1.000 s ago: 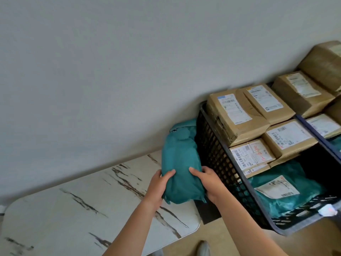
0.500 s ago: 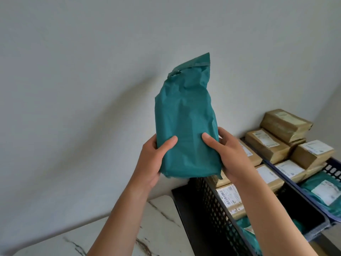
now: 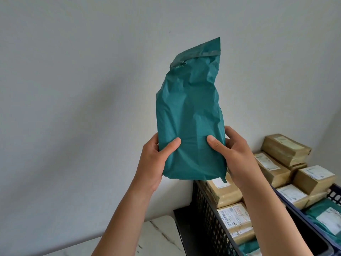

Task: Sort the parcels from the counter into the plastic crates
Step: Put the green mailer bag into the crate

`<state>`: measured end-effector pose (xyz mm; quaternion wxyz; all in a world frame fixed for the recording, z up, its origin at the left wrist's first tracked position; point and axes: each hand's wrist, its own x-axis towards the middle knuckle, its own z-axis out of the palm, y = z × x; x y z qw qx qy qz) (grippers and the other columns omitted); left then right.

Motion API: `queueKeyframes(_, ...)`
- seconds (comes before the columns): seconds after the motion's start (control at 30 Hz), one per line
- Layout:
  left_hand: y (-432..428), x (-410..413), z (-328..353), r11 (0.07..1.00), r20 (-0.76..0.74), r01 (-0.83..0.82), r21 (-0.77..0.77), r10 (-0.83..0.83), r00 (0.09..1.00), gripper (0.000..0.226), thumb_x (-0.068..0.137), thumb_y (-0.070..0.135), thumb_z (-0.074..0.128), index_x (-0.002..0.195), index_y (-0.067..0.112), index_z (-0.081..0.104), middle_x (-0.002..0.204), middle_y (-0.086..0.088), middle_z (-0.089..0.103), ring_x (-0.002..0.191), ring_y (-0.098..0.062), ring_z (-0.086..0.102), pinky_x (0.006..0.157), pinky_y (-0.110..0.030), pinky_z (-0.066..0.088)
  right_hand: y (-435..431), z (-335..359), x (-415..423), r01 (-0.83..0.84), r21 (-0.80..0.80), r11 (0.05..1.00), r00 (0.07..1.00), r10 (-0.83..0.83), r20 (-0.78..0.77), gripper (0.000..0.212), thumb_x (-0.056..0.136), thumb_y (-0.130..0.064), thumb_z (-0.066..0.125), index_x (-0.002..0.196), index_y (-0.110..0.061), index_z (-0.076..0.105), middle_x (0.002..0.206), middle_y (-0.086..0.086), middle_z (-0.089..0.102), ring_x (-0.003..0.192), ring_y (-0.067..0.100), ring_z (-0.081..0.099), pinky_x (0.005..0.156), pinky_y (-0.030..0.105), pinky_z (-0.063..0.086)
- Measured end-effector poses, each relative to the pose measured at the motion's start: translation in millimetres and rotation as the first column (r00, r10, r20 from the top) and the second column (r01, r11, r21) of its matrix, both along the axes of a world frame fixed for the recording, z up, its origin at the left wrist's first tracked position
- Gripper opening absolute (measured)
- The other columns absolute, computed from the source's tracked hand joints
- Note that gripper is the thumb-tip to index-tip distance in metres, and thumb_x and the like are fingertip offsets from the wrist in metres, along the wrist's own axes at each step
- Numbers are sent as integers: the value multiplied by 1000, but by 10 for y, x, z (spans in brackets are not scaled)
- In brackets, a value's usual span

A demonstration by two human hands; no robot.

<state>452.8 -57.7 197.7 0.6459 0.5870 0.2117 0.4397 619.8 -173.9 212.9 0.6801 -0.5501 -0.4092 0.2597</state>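
A crumpled teal plastic mailer parcel point(image 3: 190, 117) stands upright in the air in front of the wall, no label showing on the side facing me. My left hand point(image 3: 155, 159) grips its lower left edge, thumb across the front. My right hand point(image 3: 234, 156) grips the lower right edge the same way. Below and to the right stands a dark plastic crate point(image 3: 208, 215) holding several brown paper parcels point(image 3: 234, 218) with white labels and a teal mailer at its bottom.
A white marble-patterned counter point(image 3: 156, 237) shows at the bottom, left of the crate. More brown parcels point(image 3: 286, 148) are stacked at the far right, with a second blue crate point(image 3: 334, 196) holding a labelled teal mailer point(image 3: 324, 217). A plain grey wall fills the background.
Both hands lifted the teal parcel off the counter, where it lay beside the crate, and raised it upright in front of the wall. Since half a second ago it has barely moved.
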Motion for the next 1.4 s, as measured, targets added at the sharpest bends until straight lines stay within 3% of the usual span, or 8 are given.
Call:
queueKeyframes(0.37, -59, 279, 297, 834, 30, -430, 345, 448, 893, 20, 97, 31, 73, 115, 27, 65, 93, 15, 72, 85, -4, 69, 70, -22, 54, 228, 299, -335, 247, 55, 967, 851, -244, 465, 55, 95, -50, 67, 144, -36, 46, 137, -21, 57, 120, 0, 59, 98, 26, 52)
queueKeyframes(0.53, -251, 531, 398, 752, -169, -54, 657, 216, 962, 87, 100, 18, 66, 167, 33, 11, 145, 21, 56, 131, 7, 55, 103, -19, 52, 272, 590, -349, 83, 119, 989, 947, -115, 298, 34, 102, -45, 61, 134, -35, 55, 118, -18, 72, 108, 2, 71, 91, 30, 60)
queueKeyframes(0.63, -228, 489, 472, 708, -194, 71, 702, 95, 976, 85, 104, 19, 57, 168, 35, 4, 171, 14, 24, 155, 3, 24, 121, -29, 40, 264, 744, -111, 69, 146, 987, 984, -91, 154, 23, 105, -24, 62, 127, -25, 62, 118, -5, 76, 109, 16, 74, 93, 44, 62)
queueKeyframes(0.77, -37, 396, 554, 635, -60, -220, 740, 389, 919, 64, 111, 37, 45, 168, 32, 16, 174, 18, 11, 158, 5, -7, 131, -42, 23, 215, 816, 155, -1, 161, 987, 1000, 0, 8, 22, 107, -10, 53, 126, -11, 65, 119, 6, 78, 111, 27, 74, 99, 51, 59)
queueKeyframes(0.93, 128, 193, 778, 920, -159, -72, 385, 143, 977, 47, 104, 46, 57, 147, 27, 54, 132, 13, 71, 114, -4, 69, 82, -26, 63, 126, 844, 339, -109, 235, 966, 984, 139, -115, 29, 106, -10, 50, 132, -8, 64, 124, 10, 76, 113, 29, 73, 86, 37, 64)
queueKeyframes(1.17, 112, 168, 835, 946, -124, -10, 325, 53, 991, 18, 105, 32, 61, 117, 21, 71, 106, 7, 79, 94, -12, 76, 71, -31, 64, 111, 827, 382, -103, 209, 972, 985, 130, -117, 35, 101, -17, 57, 134, -7, 62, 124, 12, 75, 116, 33, 71, 90, 40, 64)
queueKeyframes(1.27, 296, 77, 1015, 779, -175, -129, 614, 293, 940, 13, 104, 33, 63, 106, 22, 68, 91, 8, 77, 84, -14, 73, 69, -35, 60, 12, 893, 470, 222, 214, 951, 950, -261, 174, 61, 87, -33, 75, 140, -9, 54, 128, 5, 72, 114, 23, 72, 98, 42, 61)
queueKeyframes(1.4, 513, -53, 1537, 269, -344, 218, 938, 649, 679, 23, 106, 38, 56, 128, 31, 59, 110, 11, 70, 96, -16, 66, 79, -36, 52, -230, 1185, 512, 482, 432, 762, 427, -635, 644, 70, 92, -40, 73, 151, -16, 44, 151, 0, 51, 133, 5, 47, 111, 26, 37)
